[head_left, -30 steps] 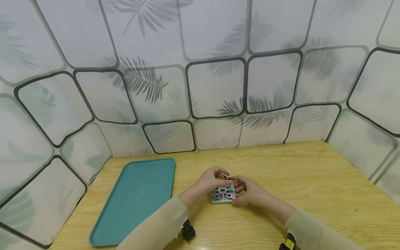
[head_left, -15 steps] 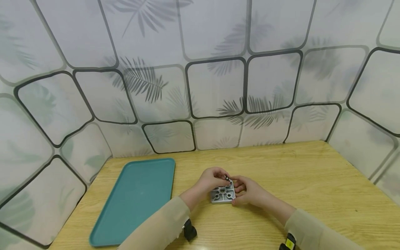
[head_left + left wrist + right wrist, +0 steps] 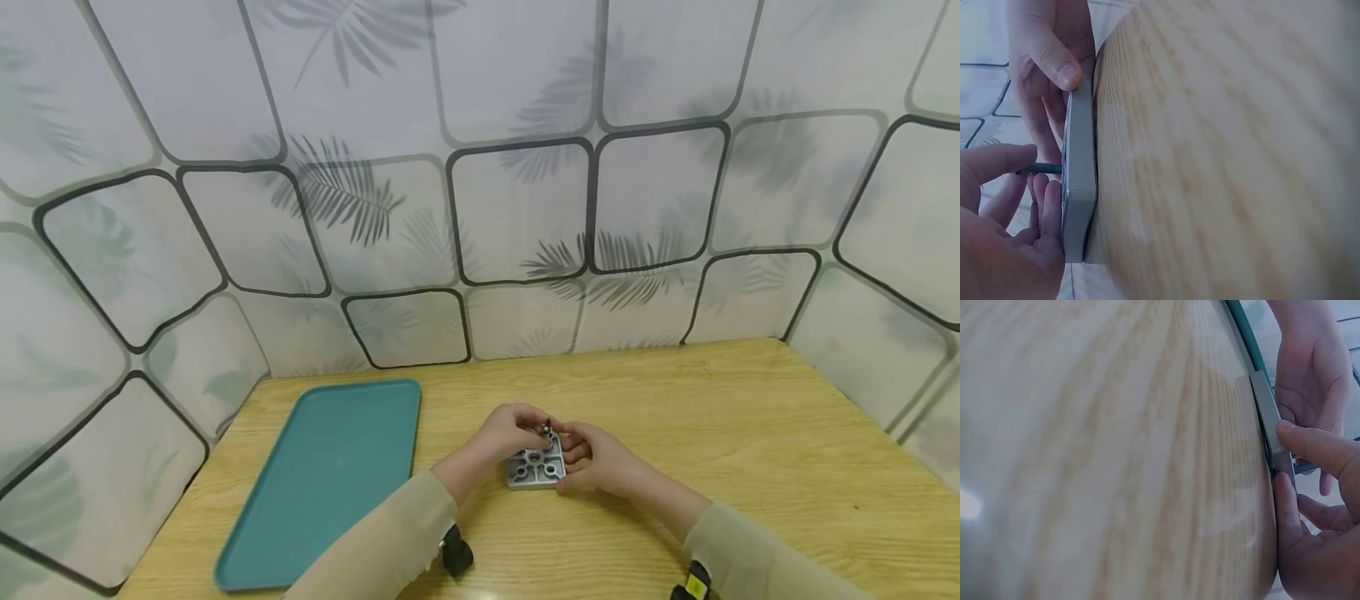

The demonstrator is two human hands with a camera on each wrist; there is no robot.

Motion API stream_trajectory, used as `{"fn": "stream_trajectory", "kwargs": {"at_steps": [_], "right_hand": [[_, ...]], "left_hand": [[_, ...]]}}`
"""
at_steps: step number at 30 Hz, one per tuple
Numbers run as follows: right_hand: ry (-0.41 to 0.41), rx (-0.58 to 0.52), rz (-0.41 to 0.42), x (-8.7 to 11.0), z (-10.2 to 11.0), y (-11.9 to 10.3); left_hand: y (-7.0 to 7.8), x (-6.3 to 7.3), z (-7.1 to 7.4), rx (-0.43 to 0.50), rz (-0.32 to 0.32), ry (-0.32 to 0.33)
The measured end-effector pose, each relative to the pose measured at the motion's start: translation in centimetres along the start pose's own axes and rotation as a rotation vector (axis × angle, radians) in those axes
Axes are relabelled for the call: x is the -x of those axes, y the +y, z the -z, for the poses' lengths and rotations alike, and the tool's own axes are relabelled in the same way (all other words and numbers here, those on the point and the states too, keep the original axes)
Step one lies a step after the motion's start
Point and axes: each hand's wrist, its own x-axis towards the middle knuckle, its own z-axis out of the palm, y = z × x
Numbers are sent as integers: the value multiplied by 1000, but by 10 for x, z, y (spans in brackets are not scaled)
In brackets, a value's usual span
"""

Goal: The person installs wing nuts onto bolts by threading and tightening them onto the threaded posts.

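A square silver metal plate (image 3: 537, 473) with ribs and round holes lies flat on the wooden table, ribbed face up. At its far right corner, my left hand (image 3: 501, 435) pinches a dark threaded bolt (image 3: 1046, 168) between thumb and fingertips. The bolt stands upright on the plate in the left wrist view, its lower end right at the plate's face. Other left fingers rest along the plate's side. My right hand (image 3: 603, 460) grips the plate's right edge, thumb at the near corner and fingers farther back. The left fingers hide the plate's far left part.
A teal rectangular tray (image 3: 330, 467) lies on the table (image 3: 712, 417) to the left of the plate, beside my left forearm. Behind and on both sides hangs a patterned curtain (image 3: 517, 217). Each wrist carries a black camera mount (image 3: 454, 552).
My left fingertips have shifted slightly around the bolt, and more of its top now shows in the head view. The plate and my right hand have stayed in place.
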Motion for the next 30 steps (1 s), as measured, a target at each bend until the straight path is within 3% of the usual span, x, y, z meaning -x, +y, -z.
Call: {"fn": "stream_trajectory", "kwargs": {"at_steps": [8, 19, 30], "right_hand": [[-16, 10, -3, 0, 1, 1], [-5, 11, -8, 0, 1, 3], [-14, -8, -2, -1, 0, 2]], "left_hand": [[-3, 2, 1, 18, 11, -21], [-1, 2, -7, 19, -2, 100], [-1, 5, -7, 26, -14, 107]]}}
